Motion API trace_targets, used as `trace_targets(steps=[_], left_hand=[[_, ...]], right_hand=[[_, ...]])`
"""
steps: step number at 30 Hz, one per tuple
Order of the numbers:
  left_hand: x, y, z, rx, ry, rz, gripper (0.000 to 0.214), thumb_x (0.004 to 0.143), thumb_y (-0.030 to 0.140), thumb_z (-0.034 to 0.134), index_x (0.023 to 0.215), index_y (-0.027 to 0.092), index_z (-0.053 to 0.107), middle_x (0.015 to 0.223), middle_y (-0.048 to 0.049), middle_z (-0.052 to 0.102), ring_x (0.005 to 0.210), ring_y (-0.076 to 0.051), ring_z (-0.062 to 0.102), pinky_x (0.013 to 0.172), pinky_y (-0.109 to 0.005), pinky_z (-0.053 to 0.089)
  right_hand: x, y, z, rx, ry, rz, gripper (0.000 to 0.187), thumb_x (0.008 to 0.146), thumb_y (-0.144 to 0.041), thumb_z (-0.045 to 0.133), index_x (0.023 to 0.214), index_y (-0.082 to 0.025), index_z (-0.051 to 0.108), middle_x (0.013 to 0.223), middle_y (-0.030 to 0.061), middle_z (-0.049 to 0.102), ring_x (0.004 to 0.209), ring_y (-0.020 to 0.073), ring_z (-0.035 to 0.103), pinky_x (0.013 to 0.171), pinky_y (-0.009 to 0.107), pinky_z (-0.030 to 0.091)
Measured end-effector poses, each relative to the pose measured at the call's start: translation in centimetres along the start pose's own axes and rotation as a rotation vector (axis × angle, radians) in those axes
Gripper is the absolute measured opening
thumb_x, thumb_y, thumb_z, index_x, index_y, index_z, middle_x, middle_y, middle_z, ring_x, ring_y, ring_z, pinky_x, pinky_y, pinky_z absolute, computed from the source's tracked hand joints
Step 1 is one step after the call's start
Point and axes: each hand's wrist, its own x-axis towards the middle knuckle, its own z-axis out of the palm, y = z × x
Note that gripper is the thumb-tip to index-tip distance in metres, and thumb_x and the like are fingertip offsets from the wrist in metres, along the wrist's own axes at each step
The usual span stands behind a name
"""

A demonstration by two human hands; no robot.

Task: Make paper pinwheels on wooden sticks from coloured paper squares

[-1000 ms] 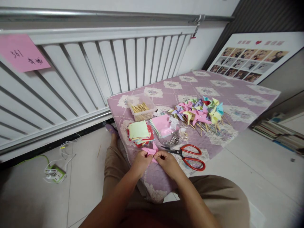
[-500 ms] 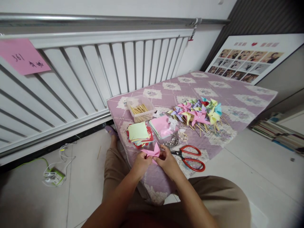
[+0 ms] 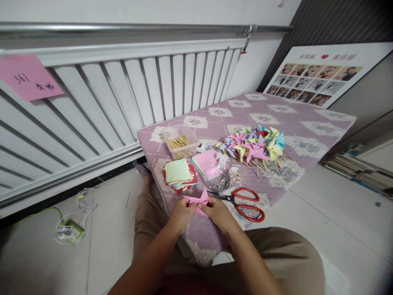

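Observation:
A pink folded paper piece [image 3: 196, 199] is pinched between both my hands at the near edge of the purple quilted pad [image 3: 276, 114]. My left hand [image 3: 183, 214] grips its left side with closed fingers. My right hand [image 3: 216, 212] holds its right side, fingers also closed. Red-handled scissors [image 3: 245, 203] lie just to the right of my right hand. A stack of coloured paper squares [image 3: 179, 174] sits just beyond my left hand, and a pink paper stack [image 3: 206, 160] lies behind the piece.
A clear box of wooden sticks [image 3: 181, 143] stands at the pad's left. Several finished pinwheels [image 3: 258, 145] lie in a heap mid-pad. Small metal pins [image 3: 221, 183] sit near the scissors. A white radiator [image 3: 123, 90] is on the left, a power strip [image 3: 69, 231] on the floor, books [image 3: 356, 168] at right.
The pink paper piece has been turned and its flaps brought together between my fingers; both hands stayed at the pad's near edge. The view shifted slightly.

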Motion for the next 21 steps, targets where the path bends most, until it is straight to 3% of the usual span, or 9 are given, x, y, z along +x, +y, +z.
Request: trace_targets(steps=[12, 21], left_hand=[[-0.10, 0.27, 0.38, 0.083, 0.042, -0.007, 0.014, 0.071, 0.020, 0.056, 0.079, 0.014, 0.065, 0.051, 0.0049, 0.052, 0.049, -0.010, 0.044, 0.048, -0.021, 0.033], [-0.16, 0.30, 0.65, 0.129, 0.058, 0.014, 0.012, 0.070, 0.016, 0.053, 0.076, 0.014, 0.064, 0.058, 0.0034, 0.055, 0.052, -0.010, 0.044, 0.050, -0.022, 0.033]], right_hand=[[-0.24, 0.00, -0.13, 0.009, 0.022, 0.019, 0.027, 0.065, -0.038, 0.072, 0.075, -0.012, 0.070, 0.062, -0.0014, 0.065, 0.057, 0.0132, 0.053, 0.060, 0.026, 0.041], [-0.34, 0.24, -0.57, 0.013, 0.024, 0.001, 0.024, 0.066, -0.035, 0.071, 0.075, -0.012, 0.070, 0.062, -0.0014, 0.064, 0.058, 0.0135, 0.051, 0.060, 0.025, 0.039]])
